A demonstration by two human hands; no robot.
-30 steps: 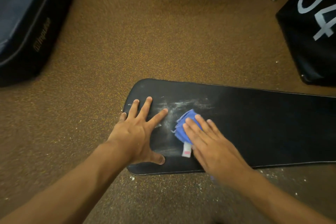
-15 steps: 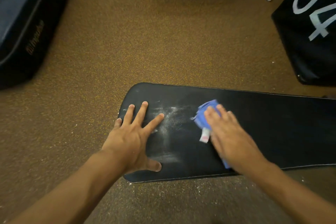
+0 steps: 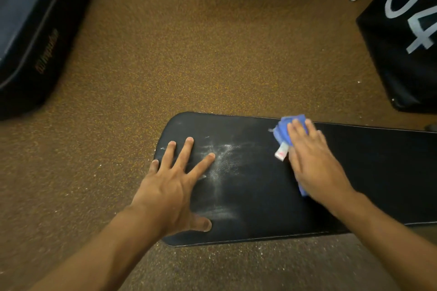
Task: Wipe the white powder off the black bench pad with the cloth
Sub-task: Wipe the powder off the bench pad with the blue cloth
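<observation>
The left hand (image 3: 173, 186) lies flat on the rounded end of the black bench pad (image 3: 378, 172), fingers spread, gripping nothing. Just beside its forefinger the white powder (image 3: 223, 168) streaks across the pad, whose long axis runs out to the right. Farther off, by the far edge, the right hand (image 3: 312, 160) presses the blue cloth (image 3: 282, 130) flat, fingers close together. The powder lies left of the cloth, so the next stroke likely comes back leftward. Most of the cloth is hidden under the palm; the pad is cut off at right.
</observation>
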